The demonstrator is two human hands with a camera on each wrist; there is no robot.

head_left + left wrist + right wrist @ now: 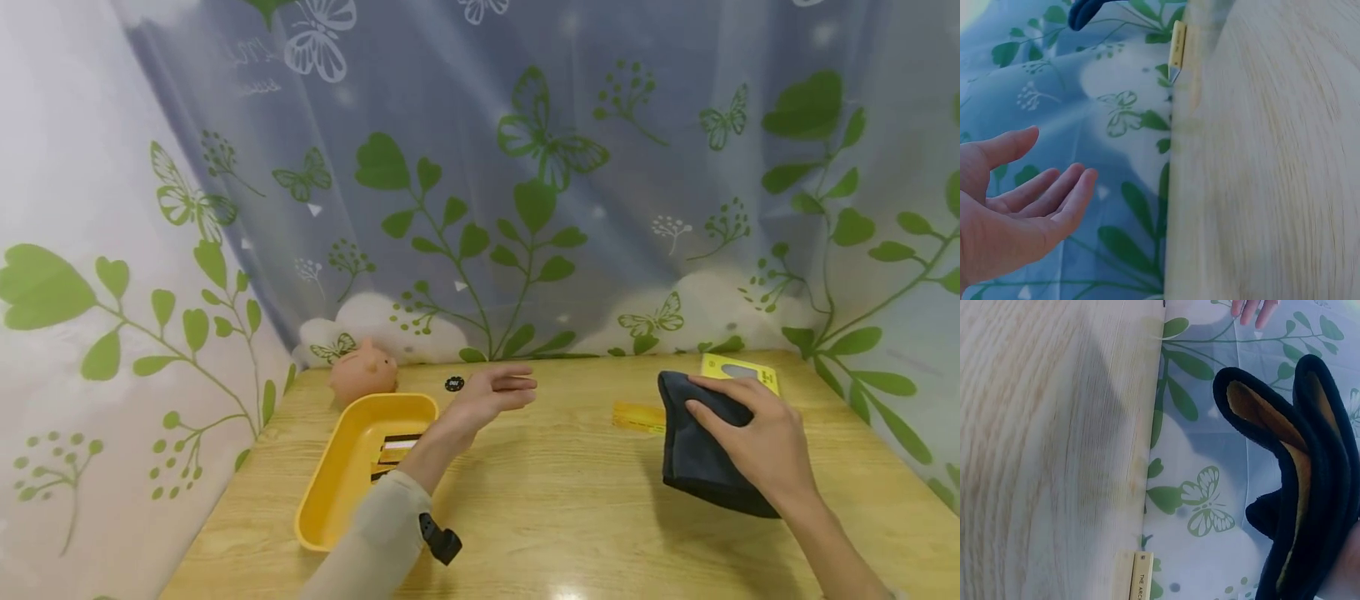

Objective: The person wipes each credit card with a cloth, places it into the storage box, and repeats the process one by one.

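My right hand [768,442] grips a folded dark cloth [705,450], raised over the right side of the table. In the right wrist view the cloth [1310,481] shows thick dark folds and a tan inner side; the fingers are mostly hidden behind it. Holding nothing, my left hand [483,400] hovers above the table beside the yellow tray [318,492]. Its fingers are loosely extended and the thumb is apart in the left wrist view. Striped black, white and orange pieces [393,450] lie in the tray, partly covered by my left forearm.
A narrow yellow box [636,417] lies left of the cloth, partly hidden by it. Behind my right hand is a yellow package [738,367]. A pink piggy bank [365,375] stands behind the tray, with a black round chip [453,383] to its right. Patterned curtains [480,183] border the table.
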